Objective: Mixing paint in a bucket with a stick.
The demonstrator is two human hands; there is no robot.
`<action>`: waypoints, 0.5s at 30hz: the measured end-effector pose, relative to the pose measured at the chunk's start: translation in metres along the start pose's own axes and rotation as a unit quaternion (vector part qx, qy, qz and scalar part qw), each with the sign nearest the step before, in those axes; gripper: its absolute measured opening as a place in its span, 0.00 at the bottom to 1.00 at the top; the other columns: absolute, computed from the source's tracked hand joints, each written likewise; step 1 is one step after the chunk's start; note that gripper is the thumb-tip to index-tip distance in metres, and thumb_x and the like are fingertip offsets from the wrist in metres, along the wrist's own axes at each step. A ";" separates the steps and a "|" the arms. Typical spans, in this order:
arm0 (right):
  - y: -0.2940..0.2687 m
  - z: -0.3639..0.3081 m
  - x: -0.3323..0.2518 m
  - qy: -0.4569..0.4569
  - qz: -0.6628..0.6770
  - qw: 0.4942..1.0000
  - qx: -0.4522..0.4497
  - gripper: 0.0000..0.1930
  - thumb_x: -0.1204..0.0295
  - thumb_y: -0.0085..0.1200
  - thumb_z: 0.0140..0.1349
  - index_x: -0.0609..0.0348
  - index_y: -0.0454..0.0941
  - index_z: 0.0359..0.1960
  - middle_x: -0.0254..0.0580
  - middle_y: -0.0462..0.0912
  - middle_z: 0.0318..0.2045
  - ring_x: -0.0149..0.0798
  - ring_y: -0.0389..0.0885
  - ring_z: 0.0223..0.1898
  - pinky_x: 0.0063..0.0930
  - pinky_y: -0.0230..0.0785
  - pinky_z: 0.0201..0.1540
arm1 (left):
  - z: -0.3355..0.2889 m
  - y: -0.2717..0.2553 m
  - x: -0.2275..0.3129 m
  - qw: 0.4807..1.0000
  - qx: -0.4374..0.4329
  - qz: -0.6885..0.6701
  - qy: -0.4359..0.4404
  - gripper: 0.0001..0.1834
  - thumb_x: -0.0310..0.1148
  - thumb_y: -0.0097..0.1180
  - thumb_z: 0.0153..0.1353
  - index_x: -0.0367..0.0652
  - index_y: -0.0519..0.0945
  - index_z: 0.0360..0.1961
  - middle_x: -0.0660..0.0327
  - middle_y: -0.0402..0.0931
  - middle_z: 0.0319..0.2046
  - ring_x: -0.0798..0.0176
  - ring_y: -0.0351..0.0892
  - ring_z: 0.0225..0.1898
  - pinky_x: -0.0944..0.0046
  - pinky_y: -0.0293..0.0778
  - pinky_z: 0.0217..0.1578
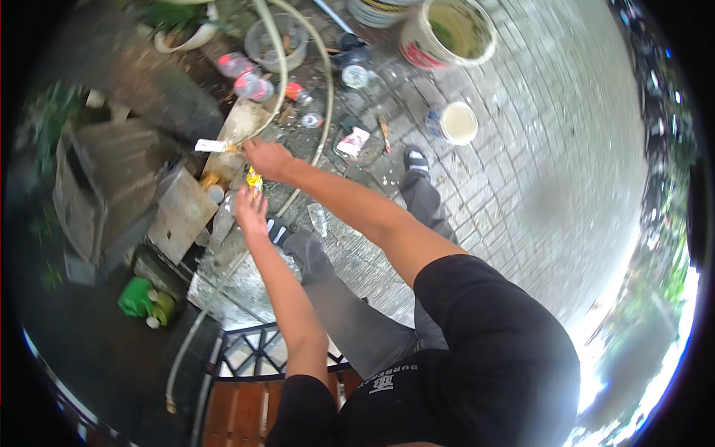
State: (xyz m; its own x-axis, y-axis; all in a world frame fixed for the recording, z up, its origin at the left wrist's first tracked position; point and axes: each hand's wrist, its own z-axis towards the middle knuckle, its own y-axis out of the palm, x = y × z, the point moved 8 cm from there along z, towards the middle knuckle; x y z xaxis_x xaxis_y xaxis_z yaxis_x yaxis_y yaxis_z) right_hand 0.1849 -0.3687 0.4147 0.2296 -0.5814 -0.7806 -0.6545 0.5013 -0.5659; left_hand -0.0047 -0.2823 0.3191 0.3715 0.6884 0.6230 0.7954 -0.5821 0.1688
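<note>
My right hand [269, 159] is closed, reaching over the far edge of a pale board. From its fingers a small tool sticks out to the left, with a flat white end [211, 145] and an orange-brown part by the fingers; its kind is too blurred to tell. Just nearer to me, my left hand [251, 208] has its fingertips on a small, shiny yellow packet [254, 179], which lies between the two hands. Below the hands, a dirty pale board [246, 119] runs along the left side of the paving.
A hose [328, 89] loops past my hands. Plastic bottles [253, 87] lie beyond them. A paintbrush [384, 134], a white tub [458, 124] and a large bucket [447, 33] stand or lie on the paving. A clear bottle [318, 220] is beside my foot. Green jugs [135, 297] sit left.
</note>
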 end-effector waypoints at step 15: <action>-0.238 -0.461 0.471 0.409 0.073 0.818 0.398 0.14 0.68 0.38 0.70 0.61 0.70 0.51 0.47 0.75 0.32 0.38 0.72 0.32 0.34 0.65 0.38 | 0.071 0.379 -0.380 0.779 -0.294 0.554 0.021 0.23 0.36 0.55 0.61 0.37 0.73 0.55 0.51 0.77 0.49 0.55 0.77 0.51 0.61 0.71 0.51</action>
State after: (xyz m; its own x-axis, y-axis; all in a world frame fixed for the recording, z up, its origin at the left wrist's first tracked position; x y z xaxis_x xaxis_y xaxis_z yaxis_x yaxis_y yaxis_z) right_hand 0.1171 -1.0578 0.3042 -0.5806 -0.5494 -0.6008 0.1197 0.6724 -0.7305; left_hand 0.1897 -0.7338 0.0926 0.6486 -0.3846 0.6568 -0.3630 -0.9148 -0.1771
